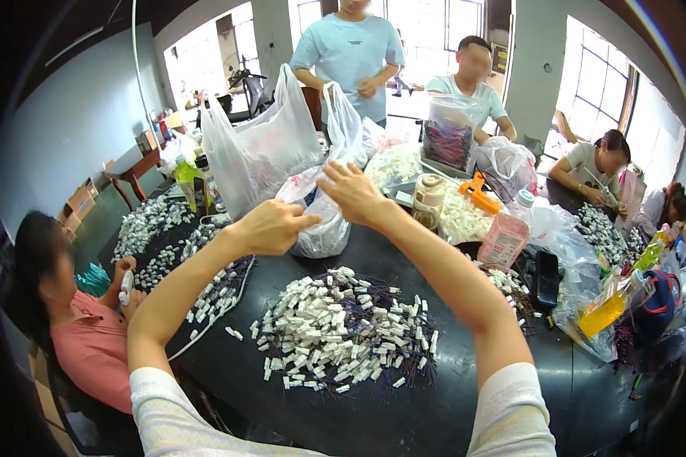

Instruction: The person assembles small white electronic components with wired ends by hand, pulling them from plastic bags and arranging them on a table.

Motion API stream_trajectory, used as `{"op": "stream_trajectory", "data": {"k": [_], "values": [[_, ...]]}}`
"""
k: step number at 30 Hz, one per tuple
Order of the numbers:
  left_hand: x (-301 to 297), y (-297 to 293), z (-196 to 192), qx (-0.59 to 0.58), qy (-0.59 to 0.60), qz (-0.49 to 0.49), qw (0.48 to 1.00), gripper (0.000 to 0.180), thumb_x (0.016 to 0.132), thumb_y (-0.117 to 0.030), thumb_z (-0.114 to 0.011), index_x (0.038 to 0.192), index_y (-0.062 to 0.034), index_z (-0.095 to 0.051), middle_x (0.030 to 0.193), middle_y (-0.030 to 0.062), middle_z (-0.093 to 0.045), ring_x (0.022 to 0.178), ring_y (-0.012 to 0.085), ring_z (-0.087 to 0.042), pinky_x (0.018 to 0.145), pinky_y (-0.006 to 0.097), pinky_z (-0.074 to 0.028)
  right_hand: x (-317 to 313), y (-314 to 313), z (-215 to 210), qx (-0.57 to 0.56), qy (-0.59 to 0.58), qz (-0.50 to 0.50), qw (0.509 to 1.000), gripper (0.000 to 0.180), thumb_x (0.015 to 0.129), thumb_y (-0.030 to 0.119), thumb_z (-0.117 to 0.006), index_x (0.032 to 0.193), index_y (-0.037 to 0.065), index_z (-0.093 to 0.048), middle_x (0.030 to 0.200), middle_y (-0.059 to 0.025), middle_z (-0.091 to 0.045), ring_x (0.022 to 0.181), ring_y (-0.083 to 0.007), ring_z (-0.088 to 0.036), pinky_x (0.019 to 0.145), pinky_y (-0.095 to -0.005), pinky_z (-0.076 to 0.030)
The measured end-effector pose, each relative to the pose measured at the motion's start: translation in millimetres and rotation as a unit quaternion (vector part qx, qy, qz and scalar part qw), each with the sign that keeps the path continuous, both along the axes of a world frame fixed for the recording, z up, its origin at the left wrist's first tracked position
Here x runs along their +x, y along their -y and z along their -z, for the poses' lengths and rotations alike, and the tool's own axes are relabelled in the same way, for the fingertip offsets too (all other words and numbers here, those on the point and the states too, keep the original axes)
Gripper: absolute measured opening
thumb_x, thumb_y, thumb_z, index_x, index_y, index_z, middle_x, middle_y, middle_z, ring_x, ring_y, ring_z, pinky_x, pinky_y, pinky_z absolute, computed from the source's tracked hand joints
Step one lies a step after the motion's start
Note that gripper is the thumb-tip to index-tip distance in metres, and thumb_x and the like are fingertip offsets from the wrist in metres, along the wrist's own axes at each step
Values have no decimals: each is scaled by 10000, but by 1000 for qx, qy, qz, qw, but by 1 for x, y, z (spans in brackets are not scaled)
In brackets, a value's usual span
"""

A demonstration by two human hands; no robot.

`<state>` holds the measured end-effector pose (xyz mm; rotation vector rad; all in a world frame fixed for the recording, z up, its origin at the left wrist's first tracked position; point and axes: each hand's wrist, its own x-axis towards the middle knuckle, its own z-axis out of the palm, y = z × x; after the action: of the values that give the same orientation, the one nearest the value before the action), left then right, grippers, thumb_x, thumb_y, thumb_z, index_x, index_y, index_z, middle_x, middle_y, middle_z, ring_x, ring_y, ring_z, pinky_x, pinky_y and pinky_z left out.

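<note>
Both my arms reach out across the dark table to a small clear plastic bag [322, 238] standing beyond a heap of small white connectors with thin dark wires [343, 331]. My left hand [273, 227] is closed at the bag's near left side, its fingers curled on the thin film and the index finger pointing right. Over the bag's upper right side is my right hand [351, 192], its fingers stretched and a little apart, its thumb hidden. Something dark shows inside the bag's mouth. The connector heap lies below my forearms, touched by neither hand.
Behind stands a large white plastic bag [263, 156]. To the right are a jar [428, 202], an orange tape dispenser [480, 194], a pink bottle [504, 238], a black phone [545, 279] and a yellow bottle [606, 306]. A person in pink [91, 335] sits left; other people are beyond.
</note>
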<state>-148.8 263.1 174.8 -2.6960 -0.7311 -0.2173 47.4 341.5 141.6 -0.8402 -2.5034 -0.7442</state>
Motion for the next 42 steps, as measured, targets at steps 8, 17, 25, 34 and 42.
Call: {"op": "stream_trajectory", "data": {"k": [8,17,25,34,42], "values": [[-26,-55,8,-312,271,-253,875,478,859,-453,-449,895,-26,-662,1068,194,-564,939,280,-555,802,352,-436,-16,-25,51,-34,-6,-53,998,109,696,111,-553,736,58,-640,1003,-126,-580,1125,-259,-449,981,-389,-308],[-46,-94,79,-227,159,-289,916,523,696,-62,-555,1205,-177,-513,1164,284,-469,999,399,-514,882,398,-408,2,-16,62,-12,151,-134,979,121,704,134,-538,684,45,-617,848,-102,-609,959,-249,-528,915,-363,-356],[-74,-69,82,-74,126,-420,896,474,663,43,-493,1116,-90,-540,995,233,-552,958,354,-534,848,402,-430,32,2,71,-115,114,-103,982,109,610,155,-577,621,46,-583,704,-111,-578,769,-237,-557,730,-339,-403],[-17,-97,82,-131,231,-130,955,236,658,72,-465,820,25,-631,856,179,-619,878,313,-578,808,360,-440,10,45,62,-94,9,-169,981,91,653,103,-566,686,21,-542,735,-83,-549,793,-234,-529,764,-331,-400],[-24,-137,106,-180,240,-121,946,348,618,63,-529,951,16,-617,928,192,-615,892,313,-581,816,355,-440,34,99,47,-51,-28,-205,977,267,685,95,-537,910,-49,-525,981,-149,-529,999,-270,-487,907,-390,-366]]}}
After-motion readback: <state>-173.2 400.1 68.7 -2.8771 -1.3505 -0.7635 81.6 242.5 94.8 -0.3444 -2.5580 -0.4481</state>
